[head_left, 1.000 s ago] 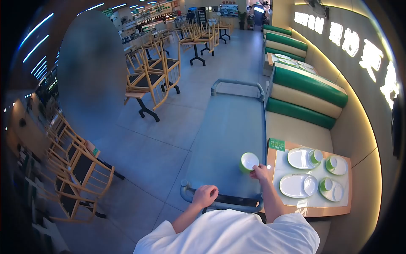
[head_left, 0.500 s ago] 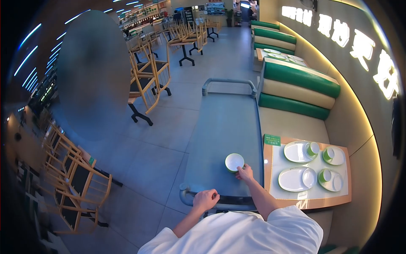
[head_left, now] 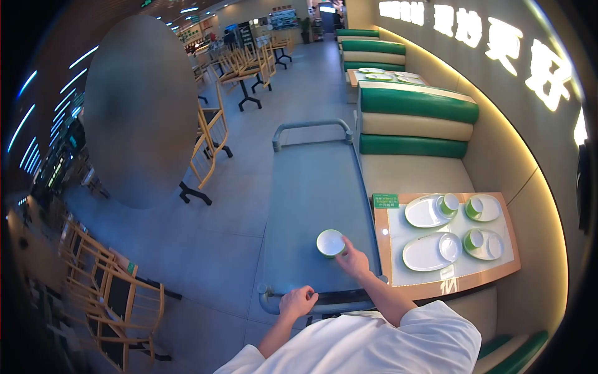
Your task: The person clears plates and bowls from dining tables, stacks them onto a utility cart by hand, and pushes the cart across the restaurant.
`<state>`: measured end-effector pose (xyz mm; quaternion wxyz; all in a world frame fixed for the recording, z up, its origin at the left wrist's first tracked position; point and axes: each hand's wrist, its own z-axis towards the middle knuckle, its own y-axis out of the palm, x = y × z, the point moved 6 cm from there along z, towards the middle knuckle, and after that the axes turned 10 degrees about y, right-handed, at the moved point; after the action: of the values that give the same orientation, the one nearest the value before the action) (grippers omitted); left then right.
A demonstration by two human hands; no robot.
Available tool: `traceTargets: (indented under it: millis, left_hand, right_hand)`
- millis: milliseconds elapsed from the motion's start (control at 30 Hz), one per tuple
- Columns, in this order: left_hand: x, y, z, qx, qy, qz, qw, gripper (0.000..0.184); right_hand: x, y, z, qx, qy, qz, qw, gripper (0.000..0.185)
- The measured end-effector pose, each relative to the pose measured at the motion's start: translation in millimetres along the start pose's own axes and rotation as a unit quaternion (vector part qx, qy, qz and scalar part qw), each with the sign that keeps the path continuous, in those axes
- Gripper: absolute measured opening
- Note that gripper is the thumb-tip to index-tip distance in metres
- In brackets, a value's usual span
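Observation:
A white bowl with a green outside (head_left: pixel 330 243) is on the near part of the grey cart (head_left: pixel 311 206). My right hand (head_left: pixel 353 260) pinches its right rim between thumb and fingers. At the cart's near end, my left hand (head_left: pixel 298 302) curls over the cart handle (head_left: pixel 342 305); its palm side is hidden. To the right is a wooden-edged table (head_left: pixel 507 268) set with oval white plates (head_left: pixel 423 250) and smaller plates (head_left: pixel 494 209). Three green-and-white cups (head_left: pixel 473 239) stand on plates there.
A green-and-cream bench (head_left: pixel 417 121) stands behind the table, along the lit wall. A green card (head_left: pixel 386 201) lies at the table's far left corner. Wooden chairs (head_left: pixel 115 293) are on the left, with more chairs stacked on tables (head_left: pixel 243 68) farther back. A blurred patch covers the upper left.
The view has turned and shifted, so the cart and table appear farther left. My right hand still grips the bowl's rim, and my left hand stays at the cart's near end.

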<state>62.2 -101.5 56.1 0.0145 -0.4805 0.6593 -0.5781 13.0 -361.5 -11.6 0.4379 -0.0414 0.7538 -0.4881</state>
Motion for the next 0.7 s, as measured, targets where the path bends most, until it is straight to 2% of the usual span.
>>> traceTargets:
  millis: [33, 100, 233, 300, 333, 367, 433, 567, 633, 667, 700]
  left_hand:
    - [1.7, -0.4, 1.8, -0.002, 0.005, 0.006, 1.0, 0.036]
    - [1.8, 0.3, 1.6, -0.006, -0.001, 0.009, 1.0, 0.037]
    - [6.2, 1.8, 2.6, 0.0, -0.001, 0.022, 1.0, 0.038]
    - [8.1, -2.4, -1.1, 0.016, -0.033, 0.019, 0.999, 0.038]
    - [7.6, -2.2, -0.5, 0.036, -0.029, 0.024, 0.999, 0.037]
    - [8.7, 3.4, 0.8, 0.01, -0.008, 0.041, 0.999, 0.037]
    - [4.4, 0.7, -0.5, 0.071, -0.018, 0.037, 0.997, 0.035]
    - [7.5, 3.2, 0.5, 0.107, 0.011, 0.029, 0.994, 0.029]
    - [7.4, 7.5, 3.5, 0.082, 0.01, 0.039, 0.996, 0.029]
    - [8.6, 8.8, 6.7, 0.083, 0.008, 0.037, 0.996, 0.028]
    - [10.1, 13.5, 8.7, 0.054, 0.022, 0.054, 0.997, 0.028]
  right_hand:
    - [-6.3, -6.3, 0.7, 0.005, 0.004, 0.004, 1.0, 0.085]
    - [-23.9, 0.0, -1.7, -0.058, -0.073, -0.17, 0.981, 0.062]
    - [-16.5, 5.4, 20.4, -0.059, -0.05, -0.177, 0.981, 0.051]
    - [-9.5, 6.4, 25.9, -0.067, -0.103, -0.125, 0.984, 0.049]
    - [-6.5, 1.1, 27.2, -0.076, -0.093, -0.114, 0.986, 0.052]
    - [-5.1, -8.2, 31.5, -0.087, -0.084, -0.101, 0.988, 0.054]
    - [-6.9, -52.2, 20.8, -0.085, -0.042, -0.092, 0.991, 0.05]
    - [65.9, -114.7, 18.5, 0.072, 0.043, 0.096, 0.992, 0.046]
    - [127.0, -147.1, 12.1, 0.168, 0.115, 0.115, 0.972, 0.043]
    - [150.0, -172.3, -2.3, 0.178, 0.186, 0.1, 0.961, 0.042]
    - [189.5, -179.2, -11.3, 0.232, 0.228, 0.087, 0.942, 0.042]
